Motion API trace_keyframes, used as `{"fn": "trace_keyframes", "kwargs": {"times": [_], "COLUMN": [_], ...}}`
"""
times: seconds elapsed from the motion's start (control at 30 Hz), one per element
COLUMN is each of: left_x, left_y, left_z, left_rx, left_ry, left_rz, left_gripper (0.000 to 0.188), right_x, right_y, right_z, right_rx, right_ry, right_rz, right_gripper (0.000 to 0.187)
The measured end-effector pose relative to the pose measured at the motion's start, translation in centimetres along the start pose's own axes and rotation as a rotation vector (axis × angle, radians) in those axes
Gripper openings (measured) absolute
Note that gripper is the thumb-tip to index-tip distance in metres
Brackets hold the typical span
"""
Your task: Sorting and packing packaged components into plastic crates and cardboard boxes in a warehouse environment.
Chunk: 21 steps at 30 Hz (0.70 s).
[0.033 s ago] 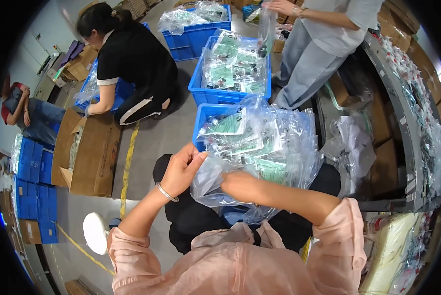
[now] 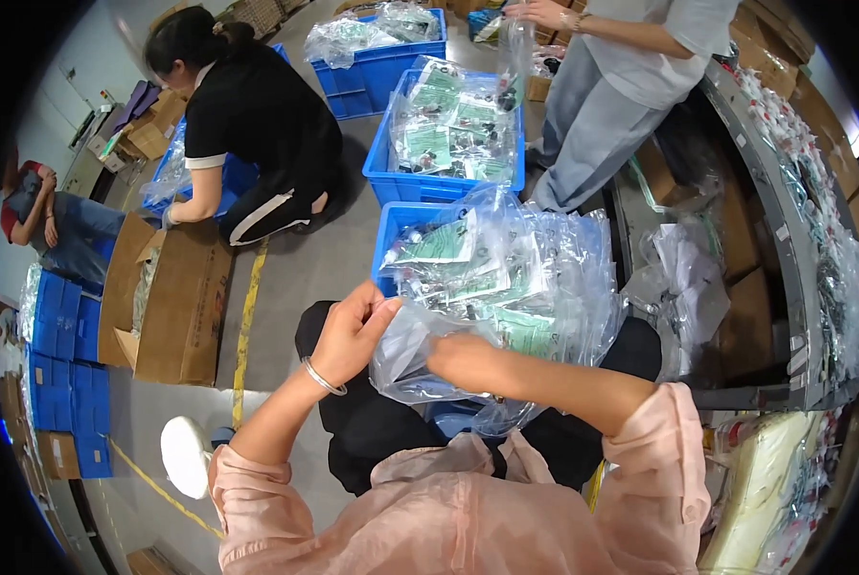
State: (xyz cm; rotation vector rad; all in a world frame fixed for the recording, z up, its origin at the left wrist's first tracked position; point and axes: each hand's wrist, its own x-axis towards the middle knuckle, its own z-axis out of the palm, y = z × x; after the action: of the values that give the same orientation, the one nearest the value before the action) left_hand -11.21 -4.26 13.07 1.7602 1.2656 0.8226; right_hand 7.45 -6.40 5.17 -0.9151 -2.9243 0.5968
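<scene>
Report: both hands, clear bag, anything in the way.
Left hand pinching edge of clear bag. Right hand at bag, fingertips hidden. Packed bags in blue bin crowd close beyond.

No wording can be read clearly — the print is too small or blurred. Green-and-white printed cards (image 2: pixel 439 241) show through clear plastic bags (image 2: pixel 583 278) in the nearest blue crate (image 2: pixel 387 240), and the bags carry small dark marks. Similar cards (image 2: pixel 427 146) fill the blue crate behind (image 2: pixel 379 171). Dark characters run along the side of an open brown carton (image 2: pixel 175 321) at left — illegible here. Small pale labels (image 2: pixel 783 233) dot the dark frame (image 2: pixel 769 192) at right.
</scene>
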Motion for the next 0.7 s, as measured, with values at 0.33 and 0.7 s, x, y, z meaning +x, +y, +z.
{"fn": "trace_keyframes", "kwargs": {"times": [0.33,0.7], "left_x": [0.3,-0.3], "left_y": [-2.7,-1.7], "left_z": [0.8,2.5], "left_rx": [0.019,-0.097], "left_ry": [-0.006,-0.203], "left_rz": [-0.015,0.044], "left_gripper": [0.023,0.023], "right_x": [8.8,6.1], "right_y": [2.5,2.7], "right_z": [18.7,13.5], "right_rx": [-0.036,-0.386], "right_ry": [0.054,0.236], "right_rz": [0.15,-0.078], "right_gripper": [0.013,0.014]}}
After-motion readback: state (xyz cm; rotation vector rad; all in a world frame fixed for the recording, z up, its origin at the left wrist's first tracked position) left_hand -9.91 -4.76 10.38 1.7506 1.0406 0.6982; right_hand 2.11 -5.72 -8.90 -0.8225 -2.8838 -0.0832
